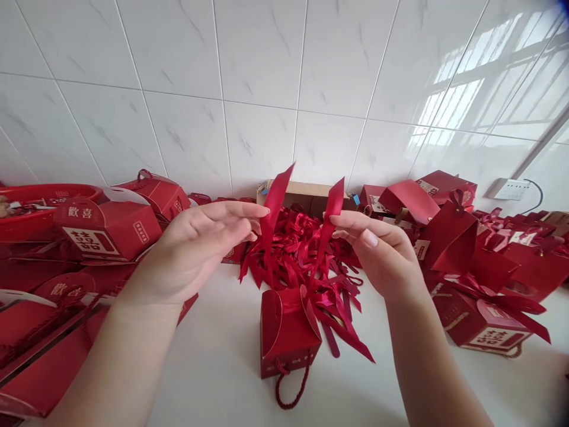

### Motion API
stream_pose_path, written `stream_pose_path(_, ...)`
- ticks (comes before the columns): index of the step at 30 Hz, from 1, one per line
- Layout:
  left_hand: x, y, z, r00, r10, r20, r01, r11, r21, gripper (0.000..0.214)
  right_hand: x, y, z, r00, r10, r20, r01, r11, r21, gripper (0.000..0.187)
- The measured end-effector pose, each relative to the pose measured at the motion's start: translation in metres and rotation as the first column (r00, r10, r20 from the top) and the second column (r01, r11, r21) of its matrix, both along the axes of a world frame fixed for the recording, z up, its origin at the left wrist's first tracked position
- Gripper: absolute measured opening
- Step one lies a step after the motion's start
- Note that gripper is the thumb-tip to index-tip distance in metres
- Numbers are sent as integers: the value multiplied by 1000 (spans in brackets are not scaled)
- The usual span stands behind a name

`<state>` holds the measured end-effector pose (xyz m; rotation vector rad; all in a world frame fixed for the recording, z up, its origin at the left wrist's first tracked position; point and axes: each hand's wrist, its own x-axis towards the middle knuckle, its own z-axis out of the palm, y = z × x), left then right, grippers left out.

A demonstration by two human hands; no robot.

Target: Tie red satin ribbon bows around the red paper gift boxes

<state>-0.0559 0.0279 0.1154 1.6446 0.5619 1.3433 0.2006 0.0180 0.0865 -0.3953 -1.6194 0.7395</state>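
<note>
A small red gift box (291, 329) stands on the white table, with a dark red cord handle (288, 407) hanging down its near side. Two ends of red satin ribbon (276, 201) rise above its top. My left hand (191, 252) pinches one end at its fingertips. The other ribbon end (335, 201) is between the fingertips of my right hand (386, 255). Both strips run down toward the box's curved top flaps, where the ribbon's lower part is hard to tell from the pile behind.
Behind the box, loose red ribbons (297, 237) spill from a cardboard carton (306, 193). Red boxes (111, 228) are stacked at left beside a red plastic basket (84, 191). Ribbon-tied boxes (484, 326) crowd the right. A power strip (511, 189) is by the tiled wall (258, 59).
</note>
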Motion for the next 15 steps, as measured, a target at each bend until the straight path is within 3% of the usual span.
stream_pose_path(3,11,-4,-3,981,190,49,-193,979,71,17,-1,-2,0,1000,9,18,-10,999,44,21)
stream_pose_path(5,16,-6,-5,967,240,80,-248,962,114,16,-1,-2,0,1000,13,26,-14,998,58,22)
stream_pose_path(15,20,-9,-5,962,207,177,-217,975,40,16,-1,-3,0,999,27,31,-29,997,68,25)
